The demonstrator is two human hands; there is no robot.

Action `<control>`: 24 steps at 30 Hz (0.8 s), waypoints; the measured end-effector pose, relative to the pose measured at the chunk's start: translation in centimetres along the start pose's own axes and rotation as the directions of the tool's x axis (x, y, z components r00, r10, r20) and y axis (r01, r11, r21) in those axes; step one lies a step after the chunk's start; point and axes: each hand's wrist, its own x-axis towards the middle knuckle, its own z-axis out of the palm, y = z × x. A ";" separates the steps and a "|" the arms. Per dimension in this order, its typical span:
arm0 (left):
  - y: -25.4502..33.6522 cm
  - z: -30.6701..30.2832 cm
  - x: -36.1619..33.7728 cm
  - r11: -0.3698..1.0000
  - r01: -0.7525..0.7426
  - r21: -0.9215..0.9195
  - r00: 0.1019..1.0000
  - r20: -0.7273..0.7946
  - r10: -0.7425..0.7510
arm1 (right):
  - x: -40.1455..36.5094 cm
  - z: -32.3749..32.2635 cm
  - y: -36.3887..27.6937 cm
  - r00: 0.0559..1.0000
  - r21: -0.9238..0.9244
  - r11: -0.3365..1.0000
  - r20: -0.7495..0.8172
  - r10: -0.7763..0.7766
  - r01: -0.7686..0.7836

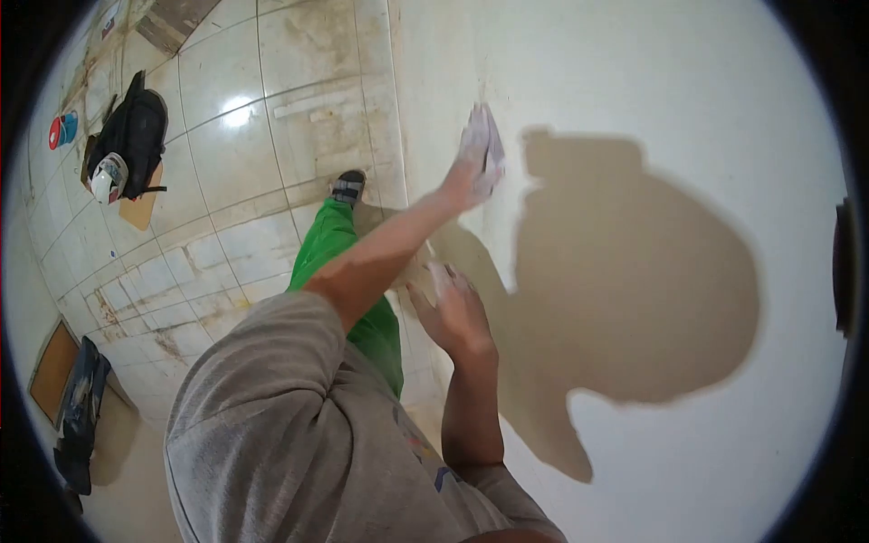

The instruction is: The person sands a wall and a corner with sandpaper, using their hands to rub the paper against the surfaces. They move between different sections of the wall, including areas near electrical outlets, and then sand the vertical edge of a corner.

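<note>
My left hand [471,170] reaches out across the pale wall surface [579,72]. Its fingers are whitened with dust and pressed around a thin grey sheet [494,149], which lies against the wall; its exact shape is partly hidden by the fingers. Lower down and nearer my body, my right hand [457,308] is raised with thumb and fingers apart, and nothing shows in it. Its fingertips are also whitish. A large shadow [634,271] falls on the wall to the right of both hands.
On the stained tile floor [217,172] at left lie a black backpack [140,127], a white helmet-like object [109,178] and a red and blue bucket [63,130]. A dark object [844,267] sits at the right edge. My shoe [348,186] stands close to the wall.
</note>
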 end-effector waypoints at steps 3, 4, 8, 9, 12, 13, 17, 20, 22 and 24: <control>4.3 1.2 -6.6 0.993 0.116 -0.033 0.988 0.111 -0.112 | 0.9 -0.4 -0.4 0.998 0.095 0.994 -0.050 -0.046 0.050; 4.6 1.8 -8.8 0.991 0.109 -0.073 0.987 0.125 -0.099 | 0.8 -0.4 0.1 0.995 0.093 0.991 -0.042 -0.095 0.099; 4.5 2.0 -9.1 0.985 0.173 -0.011 0.977 0.129 -0.171 | -1.3 -1.2 1.5 0.988 0.135 0.981 0.055 -0.147 0.139; 4.4 1.9 -8.0 0.987 0.154 -0.034 0.986 0.061 -0.152 | -2.0 -1.2 2.2 0.986 0.131 0.981 0.065 -0.152 0.143; 1.7 1.6 -2.5 0.993 0.107 -0.050 0.986 -0.122 -0.112 | -3.2 -1.3 2.9 0.993 0.091 0.991 0.054 -0.108 0.103; 0.7 1.4 -0.5 0.994 0.106 -0.025 0.981 -0.162 -0.109 | -3.4 -1.4 3.1 0.996 0.074 0.994 0.039 -0.084 0.081; -2.1 -1.6 6.8 0.992 0.118 0.038 0.964 -0.244 -0.105 | -2.7 -2.3 2.7 0.985 0.044 0.987 0.074 -0.155 0.152; -1.8 -0.8 7.5 0.997 0.071 -0.023 0.961 -0.265 -0.074 | -1.8 -3.1 1.2 0.979 0.101 0.976 0.044 -0.197 0.192; -0.5 0.4 5.8 0.995 0.047 -0.087 0.961 -0.266 -0.069 | -1.7 -3.6 0.5 0.971 0.111 0.966 0.014 -0.238 0.235; 1.5 1.4 2.5 0.991 0.041 -0.128 0.965 -0.251 -0.073 | -1.6 -4.0 0.4 0.966 0.155 0.955 -0.006 -0.257 0.255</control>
